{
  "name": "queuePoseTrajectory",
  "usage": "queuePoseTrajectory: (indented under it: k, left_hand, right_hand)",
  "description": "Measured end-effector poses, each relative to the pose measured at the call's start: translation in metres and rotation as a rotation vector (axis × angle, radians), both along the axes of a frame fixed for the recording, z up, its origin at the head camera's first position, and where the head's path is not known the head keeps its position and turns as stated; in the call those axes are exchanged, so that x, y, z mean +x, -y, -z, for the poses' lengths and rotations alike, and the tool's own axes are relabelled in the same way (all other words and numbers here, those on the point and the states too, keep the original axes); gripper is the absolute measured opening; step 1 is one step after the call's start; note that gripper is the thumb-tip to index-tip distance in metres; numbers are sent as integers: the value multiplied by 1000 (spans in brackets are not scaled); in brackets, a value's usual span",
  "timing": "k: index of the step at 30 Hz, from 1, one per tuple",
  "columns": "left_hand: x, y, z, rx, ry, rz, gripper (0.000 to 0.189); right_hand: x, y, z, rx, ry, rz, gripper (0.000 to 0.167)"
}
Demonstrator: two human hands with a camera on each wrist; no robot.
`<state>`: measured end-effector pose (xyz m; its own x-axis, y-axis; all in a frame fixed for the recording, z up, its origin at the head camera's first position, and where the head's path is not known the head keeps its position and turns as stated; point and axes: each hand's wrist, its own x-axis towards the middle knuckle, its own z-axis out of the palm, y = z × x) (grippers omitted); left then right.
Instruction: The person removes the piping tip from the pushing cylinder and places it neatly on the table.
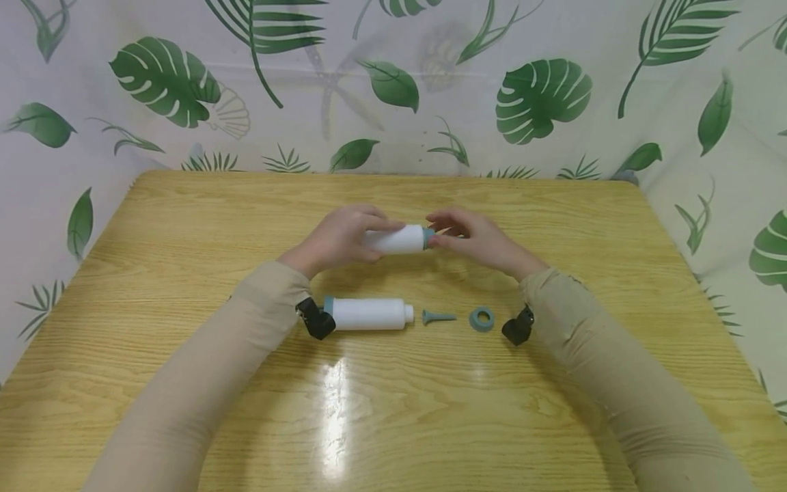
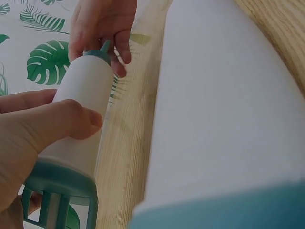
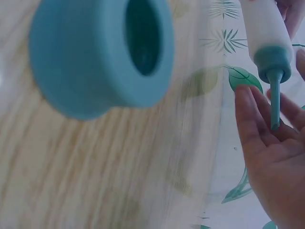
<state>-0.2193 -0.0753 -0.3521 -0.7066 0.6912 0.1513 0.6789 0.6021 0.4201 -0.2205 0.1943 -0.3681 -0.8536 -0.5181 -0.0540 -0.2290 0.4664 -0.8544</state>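
Note:
My left hand (image 1: 344, 236) grips a white squeeze bottle (image 1: 402, 239) above the table, thumb along its side. In the left wrist view the bottle has a teal slotted base (image 2: 62, 180). A teal collar (image 3: 272, 58) and a thin teal nozzle (image 3: 275, 102) stand at its other end. My right hand (image 1: 476, 239) is around the nozzle with fingers loosely extended; whether they touch it I cannot tell. Nearer me on the table lie a second white bottle (image 1: 369, 314), a loose teal nozzle (image 1: 438, 317) and a teal ring-shaped collar (image 1: 474, 326).
The wooden table (image 1: 430, 410) ends at the back against a white cloth (image 1: 455, 116) with green leaf prints. Black wrist cameras hang beneath both sleeves, close over the second bottle and the loose collar.

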Motion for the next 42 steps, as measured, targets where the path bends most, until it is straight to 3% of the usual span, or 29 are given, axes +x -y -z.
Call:
queuePoseTrajectory:
  k: [5,11,15,20,24,42]
  left_hand:
    - [0,0,0,5,4,1,56]
    - [0,1,2,15,-7,18,56]
    - [0,1,3,13,-14,28,55]
    - [-1,1,4,3,-8,19,55]
    - [0,1,3,-5,12,8,56]
    - [-2,0,4,-22,58,2,56]
  right_hand:
    - [1,0,1,6,69,-2,45]
    - [3,2,-2,54,0,21,38]
    - [0,0,2,47,-33,-6,41]
    - [0,-1,1,21,82,-49,48]
    - [1,-3,1,24,130,-41,44]
    - [3,-2,3,28,-2,-4,31]
